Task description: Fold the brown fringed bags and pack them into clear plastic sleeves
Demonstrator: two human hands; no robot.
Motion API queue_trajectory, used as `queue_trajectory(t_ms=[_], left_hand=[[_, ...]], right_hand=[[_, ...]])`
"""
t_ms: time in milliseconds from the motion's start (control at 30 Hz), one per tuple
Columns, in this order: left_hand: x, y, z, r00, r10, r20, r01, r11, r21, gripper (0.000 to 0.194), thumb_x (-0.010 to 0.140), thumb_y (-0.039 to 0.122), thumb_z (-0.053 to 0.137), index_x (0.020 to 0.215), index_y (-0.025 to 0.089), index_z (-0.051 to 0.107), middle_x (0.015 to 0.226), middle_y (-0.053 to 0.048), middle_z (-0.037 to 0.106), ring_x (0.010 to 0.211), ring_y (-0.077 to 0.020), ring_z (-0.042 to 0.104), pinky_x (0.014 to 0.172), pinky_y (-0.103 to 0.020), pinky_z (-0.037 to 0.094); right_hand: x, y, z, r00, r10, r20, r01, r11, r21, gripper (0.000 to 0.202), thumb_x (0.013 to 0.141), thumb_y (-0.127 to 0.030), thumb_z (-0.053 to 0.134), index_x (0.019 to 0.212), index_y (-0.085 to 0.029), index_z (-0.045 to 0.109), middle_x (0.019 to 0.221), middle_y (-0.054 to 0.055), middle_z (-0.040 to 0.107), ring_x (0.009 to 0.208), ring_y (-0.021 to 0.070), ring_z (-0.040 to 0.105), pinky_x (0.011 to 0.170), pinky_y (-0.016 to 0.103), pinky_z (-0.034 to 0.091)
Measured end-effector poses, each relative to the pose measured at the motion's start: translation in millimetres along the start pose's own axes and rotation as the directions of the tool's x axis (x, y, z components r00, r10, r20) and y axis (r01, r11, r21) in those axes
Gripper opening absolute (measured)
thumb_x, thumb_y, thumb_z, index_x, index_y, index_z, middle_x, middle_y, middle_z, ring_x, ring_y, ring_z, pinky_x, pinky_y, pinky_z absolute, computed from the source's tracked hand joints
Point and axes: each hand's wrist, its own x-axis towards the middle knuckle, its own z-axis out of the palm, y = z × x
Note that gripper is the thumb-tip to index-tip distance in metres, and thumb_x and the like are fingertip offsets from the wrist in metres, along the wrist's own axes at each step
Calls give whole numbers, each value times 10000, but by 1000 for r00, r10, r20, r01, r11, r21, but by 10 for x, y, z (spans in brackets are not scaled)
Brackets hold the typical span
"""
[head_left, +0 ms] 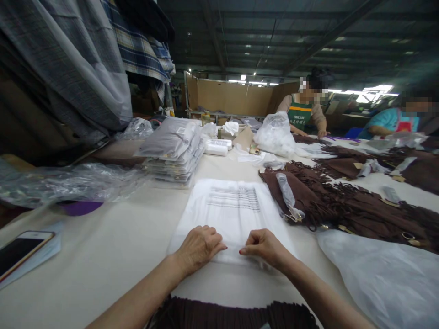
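Note:
A white, translucent plastic bag (226, 214) with printed lines of text lies flat on the table in front of me. My left hand (200, 244) has its fingers curled and its thumb pressed on the bag's near edge. A short gap to the right, my right hand (265, 246) pinches the same edge between thumb and fingers. Right below, at the bottom of the view, a dark brown fringed piece (233, 315) shows only in part. Brown fringed handbags (308, 196) with metal rings and wrapped hardware lie in a row to the right.
Left of centre stands a stack of grey packed bags (174, 146). Clear plastic wrap (75, 183) and a phone (25, 249) lie on the left. More plastic sheeting (384, 274) is at the near right. Two people work across the table beyond a full clear bag (276, 135).

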Motion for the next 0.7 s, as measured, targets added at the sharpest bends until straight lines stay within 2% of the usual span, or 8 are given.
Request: queue_trajectory(t_ms=[133,267,333,400,433,500,567,700], left_hand=[[90,68,-48,999,-41,24,41,999,-2,241,865,376,522,799,162,609,779,-46,648,751,-208,617,662,-310,464],[152,125,-124,995,-89,52,88,996,5,249,888,381,479,841,181,620,802,-37,659,760,-191,627,656,-282,460],[177,149,-150,991,-109,72,107,994,24,190,875,317,514,813,174,622,788,-43,659,745,-194,629,635,-276,454],[180,150,-167,987,-132,87,128,990,51,119,839,164,525,767,160,619,747,-49,650,710,-196,626,607,-271,444],[169,139,-174,985,-150,87,144,987,66,149,811,79,501,752,153,616,730,-54,643,698,-197,622,600,-272,440],[108,95,-191,979,-193,66,187,979,86,248,757,-31,431,744,140,609,724,-69,631,704,-203,614,612,-282,437],[-4,30,-214,971,-238,32,235,968,84,280,742,-51,394,744,136,602,735,-82,620,729,-208,601,645,-296,437],[-347,-104,-265,938,-346,-38,346,938,0,271,752,-21,376,680,152,571,717,-83,588,754,-216,566,715,-320,418]], right_hand=[[-21,-13,-71,999,-9,46,4,995,104,275,718,-382,573,560,-174,489,475,-68,397,468,72,362,462,206,318],[-94,-66,-78,997,-74,23,73,996,51,285,781,-386,487,584,-180,501,505,-47,433,503,94,409,495,219,343],[-147,-88,-57,992,-125,-33,124,991,-40,282,808,-373,469,594,-191,491,538,-34,462,543,112,442,531,233,351],[-216,-95,-38,977,-192,-97,175,971,-160,242,831,-330,455,635,-195,498,623,-5,513,615,136,475,592,254,359],[-255,-88,-36,966,-229,-118,200,955,-222,203,834,-285,452,662,-194,510,678,15,537,658,148,487,628,265,359],[-339,-42,-56,946,-293,-137,236,914,-330,127,797,-151,452,708,-188,534,763,47,567,728,170,495,691,287,349],[-428,50,-113,934,-321,-157,235,882,-409,178,721,-38,445,723,-181,550,778,65,579,751,188,495,721,308,331],[-636,312,-270,921,-275,-277,131,887,-443,218,664,11,418,669,-172,537,749,95,575,745,213,490,719,336,314]])
